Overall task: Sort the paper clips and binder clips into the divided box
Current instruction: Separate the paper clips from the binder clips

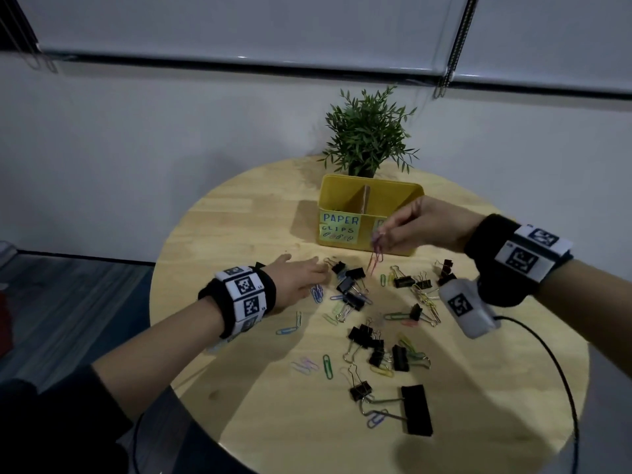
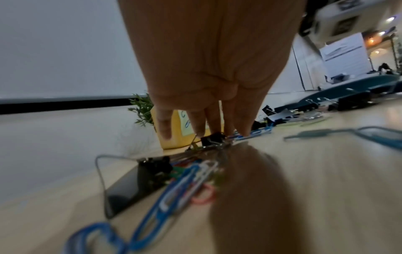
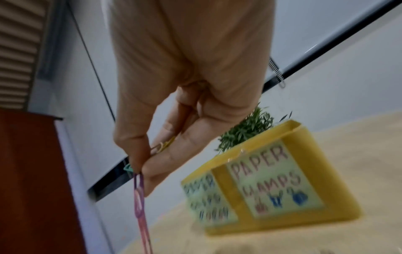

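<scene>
A yellow divided box [image 1: 366, 230] stands at the back of the round wooden table [image 1: 239, 206]; its left label reads PAPER CLIPS, its right one PAPER CLAMPS [image 3: 274, 178]. My right hand [image 1: 381, 236] hovers before the box front and pinches a few paper clips [image 3: 139, 197], purple and pink ones dangling. My left hand [image 1: 314, 271] reaches low over the table with fingers straight [image 2: 199, 127], the tips at a small black binder clip [image 2: 212, 138]. Coloured paper clips [image 1: 327, 366] and black binder clips [image 1: 352, 285] lie scattered across the table's middle.
A potted green plant [image 1: 367, 138] stands right behind the box. A large black binder clip [image 1: 415, 408] lies near the front edge. A black cable [image 1: 554, 364] runs along the table's right side. The wall is close behind.
</scene>
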A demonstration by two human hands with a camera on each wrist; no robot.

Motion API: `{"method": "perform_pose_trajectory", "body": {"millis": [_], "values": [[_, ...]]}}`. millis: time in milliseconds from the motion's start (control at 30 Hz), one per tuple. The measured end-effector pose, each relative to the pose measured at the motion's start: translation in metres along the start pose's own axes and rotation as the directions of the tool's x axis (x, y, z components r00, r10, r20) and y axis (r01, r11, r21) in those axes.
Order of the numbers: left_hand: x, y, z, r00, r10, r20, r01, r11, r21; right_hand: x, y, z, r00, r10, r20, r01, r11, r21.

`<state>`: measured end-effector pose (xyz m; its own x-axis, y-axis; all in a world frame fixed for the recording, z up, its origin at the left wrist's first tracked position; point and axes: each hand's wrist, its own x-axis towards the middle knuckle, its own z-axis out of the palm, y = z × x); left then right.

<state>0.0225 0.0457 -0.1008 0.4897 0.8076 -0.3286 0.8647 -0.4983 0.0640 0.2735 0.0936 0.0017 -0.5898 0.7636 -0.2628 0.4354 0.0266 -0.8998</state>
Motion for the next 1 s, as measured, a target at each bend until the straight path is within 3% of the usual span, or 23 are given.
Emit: {"method": "perform_pose_trajectory", "body": {"millis": [167, 300, 433, 467, 533, 600, 633, 700, 800, 900, 1000], "values": [[-0.02, 0.018, -0.003, 0.995, -0.018, 0.093, -0.002, 0.977, 0.212, 0.027, -0.032, -0.032, 0.982, -0.044, -0.182, 0.066, 0.991, 0.119], [-0.037, 0.038, 0.013, 0.994, -0.059, 0.097, 0.014, 0.911, 0.412, 0.068, -0.036, -0.024, 0.928, -0.049, -0.368, 0.135, 0.968, 0.212], [-0.052, 0.049, 0.029, 0.994, -0.055, 0.097, 0.018, 0.938, 0.346, 0.102, -0.022, -0.006, 0.903, 0.085, -0.422, -0.098, 0.995, -0.009], [-0.054, 0.049, 0.032, 0.994, -0.051, 0.1, 0.017, 0.95, 0.311, 0.103, -0.021, -0.002, 0.899, 0.072, -0.431, -0.141, 0.981, -0.13], [-0.055, 0.048, 0.034, 0.992, -0.074, 0.107, 0.049, 0.973, 0.224, 0.092, -0.02, 0.007, 0.878, -0.079, -0.473, -0.12, 0.919, -0.375], [-0.052, 0.046, 0.032, 0.987, -0.099, 0.126, 0.078, 0.983, 0.164, 0.072, -0.015, 0.016, 0.875, -0.24, -0.42, -0.04, 0.83, -0.557], [-0.049, 0.046, 0.031, 0.985, -0.107, 0.135, 0.086, 0.984, 0.155, 0.061, -0.011, 0.021, 0.905, -0.264, -0.332, -0.005, 0.776, -0.63], [-0.039, 0.045, 0.027, 0.98, -0.128, 0.151, 0.102, 0.981, 0.167, 0.039, 0.008, 0.033, 0.982, -0.17, -0.08, 0.053, 0.662, -0.748], [-0.023, 0.044, 0.022, 0.972, -0.177, 0.155, 0.146, 0.971, 0.19, 0.01, 0.043, 0.054, 0.979, 0.007, 0.203, 0.169, 0.521, -0.836], [-0.009, 0.043, 0.016, 0.964, -0.218, 0.153, 0.186, 0.963, 0.195, -0.014, 0.065, 0.065, 0.966, 0.0, 0.258, 0.231, 0.446, -0.865], [0.002, 0.045, 0.009, 0.959, -0.246, 0.143, 0.223, 0.962, 0.158, -0.032, 0.069, 0.055, 0.975, -0.081, 0.208, 0.22, 0.504, -0.835]]}}
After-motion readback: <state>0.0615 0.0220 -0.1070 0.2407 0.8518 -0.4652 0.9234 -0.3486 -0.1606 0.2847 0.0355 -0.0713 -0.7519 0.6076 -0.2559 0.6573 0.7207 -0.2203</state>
